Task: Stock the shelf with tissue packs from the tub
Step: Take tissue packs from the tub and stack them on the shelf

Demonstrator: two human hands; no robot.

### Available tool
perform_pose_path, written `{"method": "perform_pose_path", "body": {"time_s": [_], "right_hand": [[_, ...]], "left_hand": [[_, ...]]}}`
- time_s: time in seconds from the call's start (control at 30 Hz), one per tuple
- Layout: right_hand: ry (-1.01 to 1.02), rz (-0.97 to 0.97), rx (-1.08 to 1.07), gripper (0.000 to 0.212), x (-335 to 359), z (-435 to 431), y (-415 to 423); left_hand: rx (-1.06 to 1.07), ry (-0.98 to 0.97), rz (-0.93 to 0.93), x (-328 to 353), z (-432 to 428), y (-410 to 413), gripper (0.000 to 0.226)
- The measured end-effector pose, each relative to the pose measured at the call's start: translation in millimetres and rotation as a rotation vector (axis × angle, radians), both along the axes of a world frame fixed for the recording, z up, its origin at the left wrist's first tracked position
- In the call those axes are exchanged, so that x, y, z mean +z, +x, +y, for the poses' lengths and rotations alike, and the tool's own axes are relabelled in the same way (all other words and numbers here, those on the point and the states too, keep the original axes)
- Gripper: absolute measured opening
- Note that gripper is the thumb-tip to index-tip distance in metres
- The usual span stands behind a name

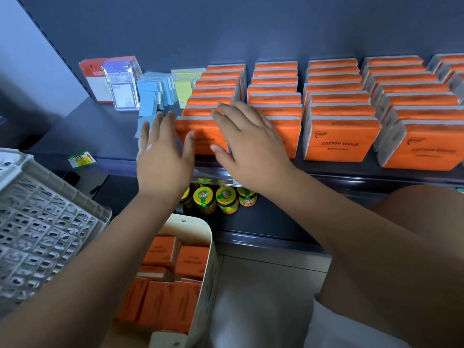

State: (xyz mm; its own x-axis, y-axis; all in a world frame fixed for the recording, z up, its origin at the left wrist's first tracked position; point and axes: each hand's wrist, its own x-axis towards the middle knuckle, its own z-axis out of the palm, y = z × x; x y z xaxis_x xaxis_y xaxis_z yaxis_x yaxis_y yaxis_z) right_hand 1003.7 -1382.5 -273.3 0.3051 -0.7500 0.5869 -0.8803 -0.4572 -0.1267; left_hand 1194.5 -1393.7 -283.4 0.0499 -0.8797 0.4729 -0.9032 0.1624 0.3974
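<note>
Head view looks down on both hands reaching to the front of a dark shelf [100,139]. The left hand [163,156] is open, fingers straight and slightly spread, its palm facing the left end of the front pack [200,133] in the leftmost row of orange tissue packs; its thumb lies across the pack's face, though whether it presses there I cannot tell. The right hand [251,146] is open too, fingers fanned out flat over the top right of that same pack and over the front of the next row, gripping nothing. Beyond and to the right of the right hand stand more rows of tissue packs [339,139], upright on edge and packed one behind another; the front ones read "COTTON TISSUE". Just past the left hand's fingertips lie pale blue cards [153,91], with red and white hanging packets [95,79] further left. A green and yellow price tag [81,159] sits on the shelf edge left of the left wrist. Below the hands, on a lower shelf, stand jars [216,199] with yellow lids. Under the left forearm sits a cream tub [209,237] with more orange packs [192,262] inside it. A grey slotted crate [37,222] is to the left of that arm.
</note>
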Motion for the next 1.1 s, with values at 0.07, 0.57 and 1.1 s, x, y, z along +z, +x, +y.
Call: {"method": "perform_pose_path", "body": {"time_s": [0.07, 0.57, 1.1], "right_hand": [[-0.006, -0.035, 0.035, 0.059, -1, 10, 14], [0.421, -0.036, 0.314, 0.063, -59, 77, 139], [0.829, 0.345, 0.339, 0.057, -164, 87, 224]], "left_hand": [[0.030, 0.020, -0.067, -1, 18, 6, 0.057], [0.319, 0.376, -0.203, -45, 167, 113, 0.075], [0.419, 0.995, 0.081, -155, 200, 202, 0.056]]}}
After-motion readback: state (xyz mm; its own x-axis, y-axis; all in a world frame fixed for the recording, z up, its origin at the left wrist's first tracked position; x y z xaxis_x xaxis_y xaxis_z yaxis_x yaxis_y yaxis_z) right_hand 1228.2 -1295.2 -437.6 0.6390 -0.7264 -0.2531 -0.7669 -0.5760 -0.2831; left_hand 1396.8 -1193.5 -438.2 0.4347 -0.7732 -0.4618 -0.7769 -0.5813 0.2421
